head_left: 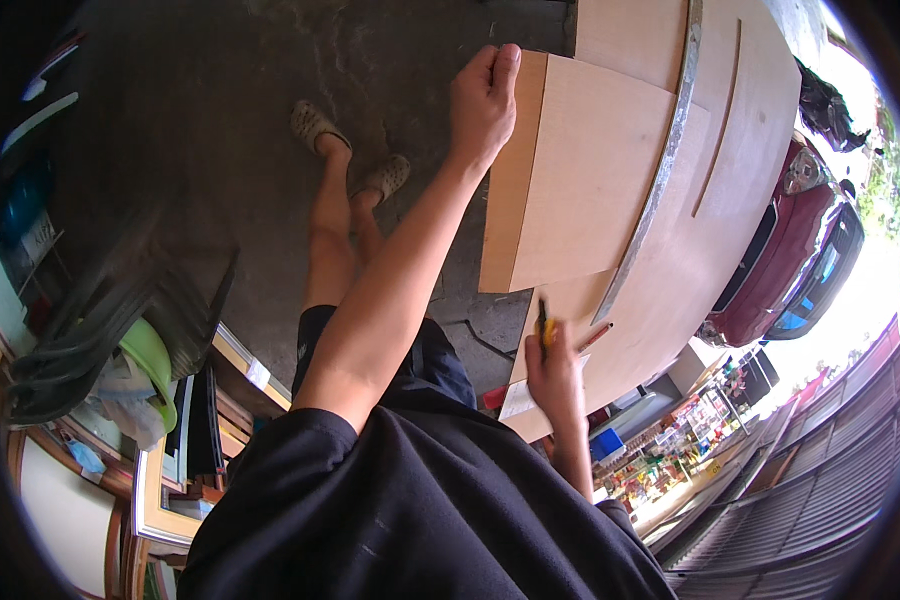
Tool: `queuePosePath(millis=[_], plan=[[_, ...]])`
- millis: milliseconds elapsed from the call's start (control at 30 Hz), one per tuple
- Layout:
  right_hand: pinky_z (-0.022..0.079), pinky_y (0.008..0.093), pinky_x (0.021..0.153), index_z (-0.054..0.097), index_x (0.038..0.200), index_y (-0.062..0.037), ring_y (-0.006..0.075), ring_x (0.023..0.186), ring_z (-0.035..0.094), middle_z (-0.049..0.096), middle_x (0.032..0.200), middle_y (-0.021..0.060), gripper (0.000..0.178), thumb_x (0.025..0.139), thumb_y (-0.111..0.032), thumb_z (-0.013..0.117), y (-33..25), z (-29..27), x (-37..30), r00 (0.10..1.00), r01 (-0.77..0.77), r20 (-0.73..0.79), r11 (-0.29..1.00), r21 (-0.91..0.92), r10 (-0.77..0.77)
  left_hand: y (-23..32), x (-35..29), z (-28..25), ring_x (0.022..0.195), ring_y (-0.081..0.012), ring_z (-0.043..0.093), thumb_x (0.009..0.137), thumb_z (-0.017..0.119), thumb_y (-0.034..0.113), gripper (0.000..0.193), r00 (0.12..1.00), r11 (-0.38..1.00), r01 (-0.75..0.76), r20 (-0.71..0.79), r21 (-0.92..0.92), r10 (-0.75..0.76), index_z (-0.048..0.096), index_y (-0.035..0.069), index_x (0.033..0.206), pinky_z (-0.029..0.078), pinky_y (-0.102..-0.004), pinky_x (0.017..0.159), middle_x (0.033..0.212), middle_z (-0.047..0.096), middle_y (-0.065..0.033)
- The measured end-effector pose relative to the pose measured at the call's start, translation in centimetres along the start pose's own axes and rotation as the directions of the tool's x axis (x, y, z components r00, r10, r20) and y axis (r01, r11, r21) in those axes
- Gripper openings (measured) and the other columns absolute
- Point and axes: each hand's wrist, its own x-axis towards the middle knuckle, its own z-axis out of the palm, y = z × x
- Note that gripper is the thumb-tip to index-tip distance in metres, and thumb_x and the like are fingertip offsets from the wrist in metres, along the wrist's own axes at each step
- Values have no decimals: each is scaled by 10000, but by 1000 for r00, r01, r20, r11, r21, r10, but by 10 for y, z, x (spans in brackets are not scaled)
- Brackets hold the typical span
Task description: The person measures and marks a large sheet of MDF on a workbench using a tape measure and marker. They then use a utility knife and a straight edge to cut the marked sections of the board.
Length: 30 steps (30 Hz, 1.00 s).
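A pale plywood piece (pixel 595 160) lies over a larger plywood sheet (pixel 715 240). One dark line runs along its left side, marking off a narrow strip (pixel 515 190). My left hand (pixel 483 110) is closed on the far left corner of this piece, thumb on top. My right hand (pixel 555 380) is closed around a yellow and black utility knife (pixel 545 330), just off the piece's near edge; motion blurs it slightly. A reddish pencil (pixel 597 336) shows beside the right hand; whether the fingers touch it I cannot tell. A long grey metal bar (pixel 660 180) lies across the plywood.
Dark stacked chairs (pixel 120 310), a green basin (pixel 150 370) and wooden frames (pixel 165 490) crowd the left. Beyond the plywood stands a dark red car (pixel 795 250). Shelves of small goods (pixel 685 430) and a corrugated shutter (pixel 800 510) are at the right. My feet wear clogs (pixel 315 125).
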Motion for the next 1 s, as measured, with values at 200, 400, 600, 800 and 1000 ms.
queuePosePath(millis=[200, 400, 600, 800, 1000], plan=[[487, 273, 558, 325, 1448, -20, 98, 614, 555, 586, 873, 71, 435, 1039, -69, 465, -57, -39, 65, 881, 434, -296, 879, 196, -369, 9, -3, -4, 541, -175, 449, 1036, 553, 352, 443, 999, 992, -34, 11, 120, 33, 499, 8, 763, 384, -355, 525, 586, 484, -95], [535, 501, 594, 384, 1369, -14, 445, 741, 685, 671, 903, 265, 381, 1020, -114, 500, -123, -43, 140, 799, 376, -472, 922, -91, -372, 19, -17, 2, 539, -371, 470, 1043, 516, 302, 370, 998, 973, -6, -63, 231, 21, 510, 10, 815, 401, -428, 527, 634, 523, -205], [554, 515, 617, 377, 1384, 13, 471, 807, 683, 670, 1015, 299, 408, 1015, -125, 481, -149, -41, 160, 773, 354, -485, 913, -204, -409, 23, -16, 2, 594, -424, 538, 1045, 500, 286, 370, 996, 972, 16, -85, 234, 4, 494, 3, 806, 404, -450, 538, 663, 543, -225], [562, 506, 647, 337, 1471, 23, 447, 841, 698, 672, 1071, 290, 519, 994, -99, 503, -157, -42, 152, 794, 298, -478, 926, -234, -376, 24, -16, 0, 602, -420, 545, 1042, 504, 280, 372, 997, 979, 49, -66, 198, -36, 486, -2, 800, 404, -447, 543, 666, 544, -224], [571, 484, 637, 342, 1476, 25, 429, 838, 708, 674, 1077, 286, 507, 1012, -111, 492, -155, -40, 150, 779, 308, -494, 922, -234, -386, 26, -15, 1, 559, -387, 500, 1042, 506, 256, 360, 996, 982, 81, -52, 170, -73, 479, -6, 798, 397, -429, 536, 640, 513, -209]])
